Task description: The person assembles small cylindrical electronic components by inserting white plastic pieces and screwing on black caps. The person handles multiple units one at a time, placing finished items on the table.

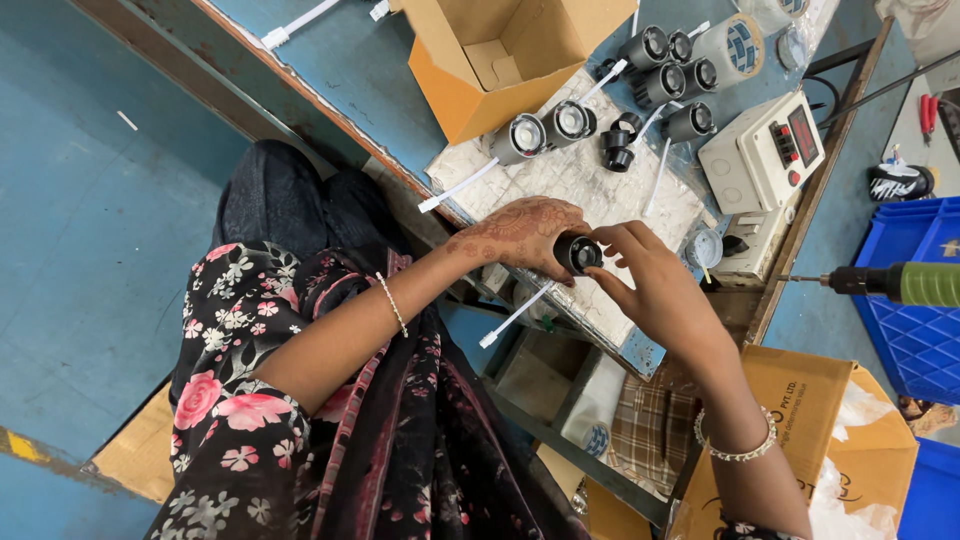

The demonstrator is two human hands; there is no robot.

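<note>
Watching both hands meet over the near edge of the worn white mat (600,190) on the blue bench (340,60). Left hand (522,232), patterned with henna, wraps its fingers around a small black cylindrical lamp housing (577,253); right hand (655,285) pinches the same housing from the other side with fingertips on its rim. A white cable (515,315) hangs from the housing down toward the lap. More black housings with white leads lie on the mat and bench behind: two lens-up ones (545,130) just beside an open cardboard box (500,60), a cluster (665,70) further back near a tape roll (730,45). A white control box with red display (765,150) sits at the mat's right edge. A green-bodied power driver (900,283) hangs well apart to the right, in front of a blue crate (915,330).
</note>
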